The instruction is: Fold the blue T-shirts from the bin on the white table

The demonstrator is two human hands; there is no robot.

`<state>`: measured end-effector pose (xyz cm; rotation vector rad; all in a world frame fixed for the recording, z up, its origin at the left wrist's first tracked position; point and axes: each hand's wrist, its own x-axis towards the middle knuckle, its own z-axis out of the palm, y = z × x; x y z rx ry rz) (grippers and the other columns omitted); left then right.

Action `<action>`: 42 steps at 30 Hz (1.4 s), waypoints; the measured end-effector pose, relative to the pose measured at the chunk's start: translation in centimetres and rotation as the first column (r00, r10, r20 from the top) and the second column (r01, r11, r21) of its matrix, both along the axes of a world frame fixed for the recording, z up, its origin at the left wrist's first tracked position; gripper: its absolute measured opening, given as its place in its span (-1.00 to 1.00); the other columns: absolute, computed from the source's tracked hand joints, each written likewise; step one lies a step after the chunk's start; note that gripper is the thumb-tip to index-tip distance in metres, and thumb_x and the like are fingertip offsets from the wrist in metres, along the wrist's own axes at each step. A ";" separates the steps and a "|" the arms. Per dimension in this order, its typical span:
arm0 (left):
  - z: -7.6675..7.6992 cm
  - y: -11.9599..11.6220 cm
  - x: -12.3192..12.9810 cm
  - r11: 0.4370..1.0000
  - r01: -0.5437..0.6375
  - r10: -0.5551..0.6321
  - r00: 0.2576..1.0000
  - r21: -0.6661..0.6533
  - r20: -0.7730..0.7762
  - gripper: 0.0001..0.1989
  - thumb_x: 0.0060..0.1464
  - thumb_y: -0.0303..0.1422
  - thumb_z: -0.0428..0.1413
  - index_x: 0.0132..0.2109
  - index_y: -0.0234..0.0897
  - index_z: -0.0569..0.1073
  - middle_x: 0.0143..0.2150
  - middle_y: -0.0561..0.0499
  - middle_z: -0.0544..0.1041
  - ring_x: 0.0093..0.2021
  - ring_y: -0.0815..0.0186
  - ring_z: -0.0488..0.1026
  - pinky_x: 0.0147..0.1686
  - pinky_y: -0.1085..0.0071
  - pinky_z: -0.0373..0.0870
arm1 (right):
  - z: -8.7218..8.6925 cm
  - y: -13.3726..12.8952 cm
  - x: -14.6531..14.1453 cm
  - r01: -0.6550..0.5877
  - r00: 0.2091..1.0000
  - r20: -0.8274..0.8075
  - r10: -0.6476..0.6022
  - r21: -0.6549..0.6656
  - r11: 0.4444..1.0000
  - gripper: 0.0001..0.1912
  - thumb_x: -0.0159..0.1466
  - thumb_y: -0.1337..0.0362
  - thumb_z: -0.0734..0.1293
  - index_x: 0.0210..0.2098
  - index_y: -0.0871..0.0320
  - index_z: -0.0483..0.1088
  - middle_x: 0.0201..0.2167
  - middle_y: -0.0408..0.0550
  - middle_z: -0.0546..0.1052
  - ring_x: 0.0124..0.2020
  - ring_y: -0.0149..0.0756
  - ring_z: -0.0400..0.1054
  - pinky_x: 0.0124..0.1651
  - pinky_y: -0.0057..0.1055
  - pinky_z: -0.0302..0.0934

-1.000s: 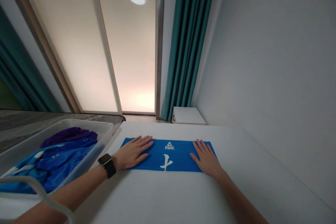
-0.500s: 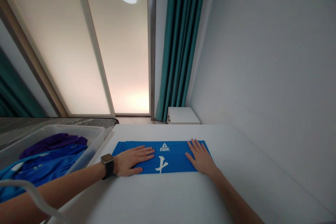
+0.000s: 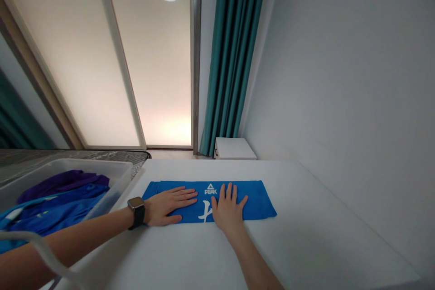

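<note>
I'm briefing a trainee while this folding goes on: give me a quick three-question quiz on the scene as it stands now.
1. True or false: both hands lie flat, palms down, on the blue folded garment.
2. Which hand wears the dark wristwatch? A) left B) right C) neither
3. Fill in: the clear plastic bin holding blue and purple clothes stands to the ____ of the garment.

Key
1. True. The left hand rests on its left part and the right hand near its middle, beside the white logo.
2. A.
3. Left, at the edge of the white table.
</note>
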<state>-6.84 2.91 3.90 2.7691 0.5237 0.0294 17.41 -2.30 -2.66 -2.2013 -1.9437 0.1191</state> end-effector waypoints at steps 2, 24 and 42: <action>0.0 -0.1 0.0 0.999 0.003 -0.003 1.000 0.032 0.012 -0.40 0.28 -0.15 -0.03 0.40 0.05 -0.01 0.41 0.09 0.04 0.40 0.18 0.00 0.39 0.15 -0.12 | -0.4 0.0 -0.5 -0.010 1.000 0.007 0.010 0.013 1.000 -0.27 0.39 -0.05 -0.12 0.38 0.30 -0.03 0.39 0.35 -0.08 0.39 0.27 -0.30 0.15 0.52 -0.50; -2.8 -7.1 2.1 0.913 -0.381 0.385 0.923 0.148 0.000 -0.46 0.36 -0.12 -0.18 0.41 -0.02 -0.05 0.43 0.01 -0.02 0.41 0.11 -0.04 0.36 -0.01 -0.11 | 0.7 4.2 3.3 -0.439 0.897 -0.006 0.441 -0.109 0.892 -0.24 0.38 -0.13 -0.12 0.42 0.18 -0.21 0.43 0.15 -0.23 0.43 0.04 -0.44 0.25 0.36 -0.57; -1.8 -6.9 2.1 0.967 -0.216 0.210 0.976 0.138 0.060 -0.42 0.34 -0.17 -0.10 0.41 0.00 -0.08 0.43 0.04 0.02 0.40 0.16 0.01 0.37 0.09 -0.08 | -0.3 6.6 0.5 -0.148 0.989 0.009 0.148 -0.020 0.989 -0.28 0.40 0.00 -0.08 0.39 0.36 -0.10 0.39 0.35 -0.08 0.41 0.16 -0.33 0.27 0.27 -0.49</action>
